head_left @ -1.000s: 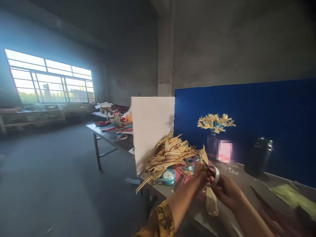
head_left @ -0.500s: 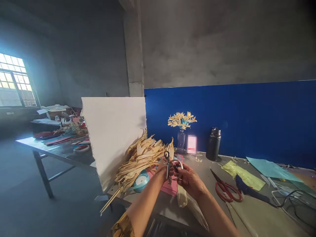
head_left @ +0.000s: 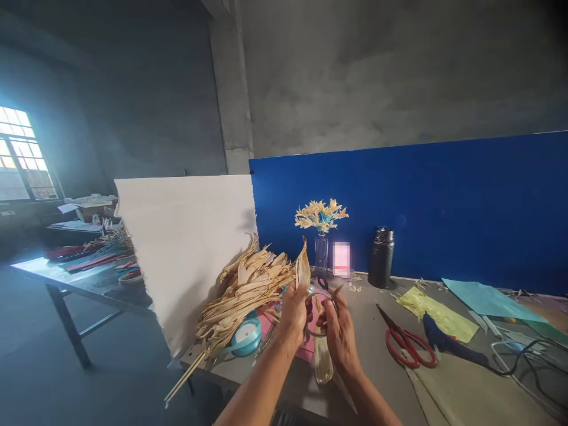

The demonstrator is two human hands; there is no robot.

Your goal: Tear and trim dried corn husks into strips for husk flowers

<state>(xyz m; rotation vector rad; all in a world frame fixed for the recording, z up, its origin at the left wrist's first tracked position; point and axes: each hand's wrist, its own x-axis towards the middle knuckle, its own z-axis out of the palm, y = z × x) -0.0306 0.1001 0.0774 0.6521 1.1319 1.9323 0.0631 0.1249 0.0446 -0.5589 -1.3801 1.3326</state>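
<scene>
My left hand (head_left: 294, 313) is closed around the base of a dry corn husk (head_left: 302, 267), which stands up above the fingers. Close by on the right, my right hand (head_left: 341, 334) is closed with its fingers at a thin ring (head_left: 316, 334) that looks like a roll of tape. The ring spans the space between both hands, and the fingers hide parts of it. Just beyond them show the dark handle loops of small scissors (head_left: 323, 283). Below the hands a pale flat husk strip (head_left: 323, 364) lies over pink paper (head_left: 305, 353).
At left lie a heap of dry husks (head_left: 251, 281) and a blue ribbon roll (head_left: 247, 336). Husk flowers in a glass vase (head_left: 321, 251) and a black flask (head_left: 381, 258) stand behind. Red scissors (head_left: 410, 346), a glue gun (head_left: 448, 343) and yellow sheets (head_left: 439, 312) are on the right.
The small scissors have left the hands and sit beyond them. Both hands have come lower, with the ring between them and the husk rising from the left. The view has turned slightly right.
</scene>
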